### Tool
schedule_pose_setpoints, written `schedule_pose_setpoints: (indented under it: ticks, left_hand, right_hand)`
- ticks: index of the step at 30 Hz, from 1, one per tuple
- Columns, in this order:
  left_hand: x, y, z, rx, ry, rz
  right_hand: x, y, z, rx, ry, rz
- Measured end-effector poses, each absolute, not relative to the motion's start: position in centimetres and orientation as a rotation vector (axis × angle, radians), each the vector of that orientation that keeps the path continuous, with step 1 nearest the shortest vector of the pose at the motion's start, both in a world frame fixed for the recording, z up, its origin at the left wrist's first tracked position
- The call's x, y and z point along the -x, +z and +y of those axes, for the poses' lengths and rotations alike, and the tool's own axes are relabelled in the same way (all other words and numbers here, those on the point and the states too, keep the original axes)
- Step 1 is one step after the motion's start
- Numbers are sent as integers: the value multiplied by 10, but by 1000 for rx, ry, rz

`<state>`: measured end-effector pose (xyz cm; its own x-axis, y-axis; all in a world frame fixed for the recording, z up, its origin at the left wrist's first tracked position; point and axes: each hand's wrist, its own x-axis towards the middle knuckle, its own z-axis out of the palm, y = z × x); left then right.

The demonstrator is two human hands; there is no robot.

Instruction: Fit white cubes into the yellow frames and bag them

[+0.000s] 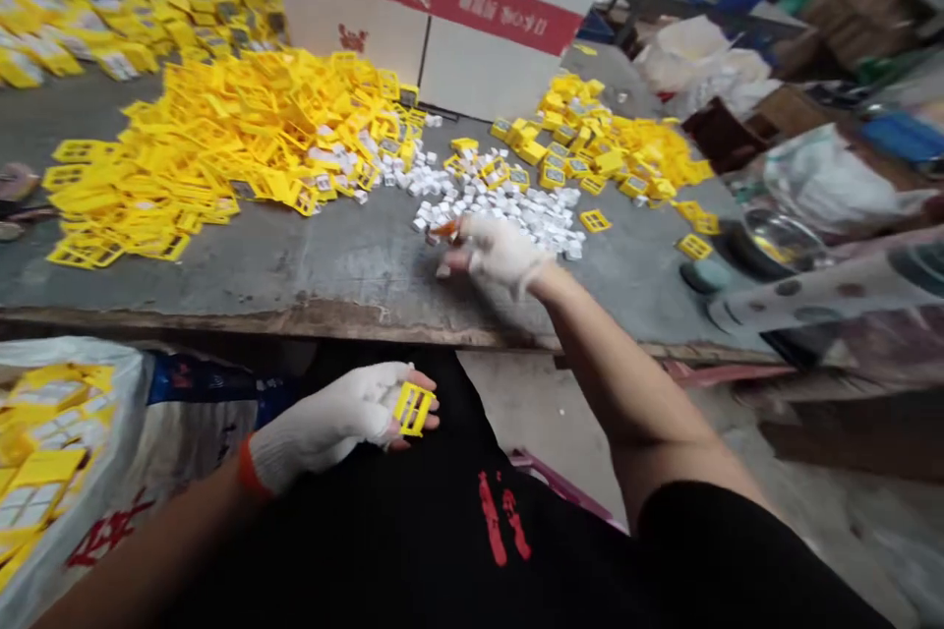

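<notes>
Yellow frame (pixel 414 409) resting in the left hand (pixel 354 413) below the bench's near edge

The left hand, in a white glove with bare fingertips, is holding the small windowed frame against its fingers in front of the black clothing (pixel 369 531), clear of the bench (pixel 331 265). The right hand (pixel 501 253), also gloved in white, is reaching over the bench, just inside the near edge's middle stretch. Its thumb and fingers are standing apart beside the heap of small white pieces (pixel 531 216); something orange (pixel 444 229) is showing at a fingertip, and motion blur is hiding whether anything else is there.

A large pile of yellow frames (pixel 243 118) is spreading over the bench's left part, while yellow pieces with pale inserts (pixel 553 172) are lying toward the right, and more yellow-and-white pieces (pixel 44 39) are covering the far left corner. A white carton (pixel 501 69) with a red band is standing behind the white heap, its print showing upside down. Near the right edge, a round bowl (pixel 782 241) is sitting beside a patterned cylinder (pixel 826 290). Below the near edge at left, an open sack (pixel 129 393) is holding yellow-and-white pieces.
</notes>
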<state>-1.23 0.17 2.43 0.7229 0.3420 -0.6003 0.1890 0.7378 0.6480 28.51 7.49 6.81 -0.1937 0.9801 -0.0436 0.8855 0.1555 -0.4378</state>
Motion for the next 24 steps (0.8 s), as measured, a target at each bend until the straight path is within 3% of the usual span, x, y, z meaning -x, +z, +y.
schedule_pose_setpoints:
  ticks: [4,9,15,24]
  left_hand:
    - [17,25,-7,-699,345,889]
    - [20,27,-10,-597,668,957]
    - [11,30,-1,-514,771,993]
    - [4,18,11,-569,896,894]
  right_hand:
    - [-314,54,118,2194,290,-1964]
    - [-293,28,124,2043,409,-2100]
    - [-310,26,82,1880,420,-1859]
    - [-258,15,55,2235,13,-2037]
